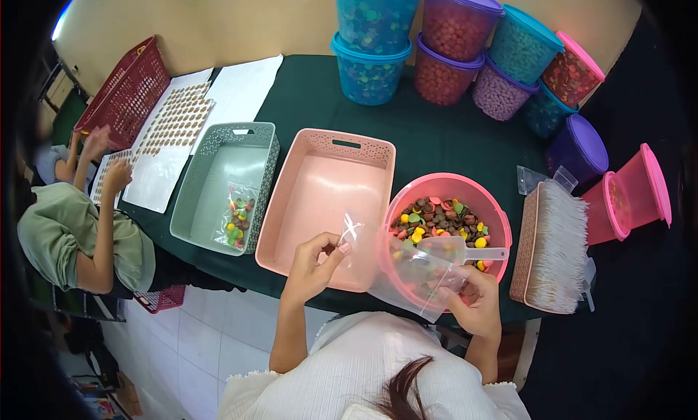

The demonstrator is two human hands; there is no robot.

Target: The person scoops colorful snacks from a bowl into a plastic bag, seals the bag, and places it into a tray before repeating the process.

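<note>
My left hand [318, 266] is over the near end of the pink basket [273, 224], thumb and fingertips pinched on clear plastic with white glints. My right hand [474, 298] grips a clear plastic bag [416, 278] at the near rim of the pink bucket [507, 235]. No contents show in that bag. Brown, yellow, green and pink cereal pieces [435, 215] fill the bucket. A clear scoop [486, 253] lies across them, handle to the right, partly behind the bag.
A green basket [190, 202] holds a filled bag [236, 220]. White strips [556, 249] fill a basket at right. Lidded tubs [371, 71] stack at the back. At left, a person [80, 231] works beside sheets of small brown rounds [178, 118] and a maroon basket [131, 93].
</note>
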